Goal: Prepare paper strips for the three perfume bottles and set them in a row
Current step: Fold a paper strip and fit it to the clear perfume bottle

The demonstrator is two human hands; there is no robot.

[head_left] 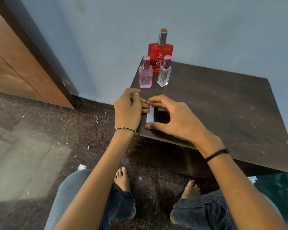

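Three perfume bottles stand at the far left corner of a dark wooden table (pixel 223 100): a large red bottle (pixel 160 53) at the back, a small pink bottle (pixel 145 75) front left, and a small clear bottle (pixel 164 73) front right. A narrow white paper strip (pixel 150 116) lies near the table's left front edge. My left hand (pixel 128 110) pinches the strip's far end with curled fingers. My right hand (pixel 171 120) arches over it, thumb pressing the near end and fingertips at the far end.
The table stands against a blue wall (pixel 206 30). A brown wooden door (pixel 20 63) is at the left. Paper scraps (pixel 81 167) litter the dark speckled floor. My knees and bare feet are below the table's front edge.
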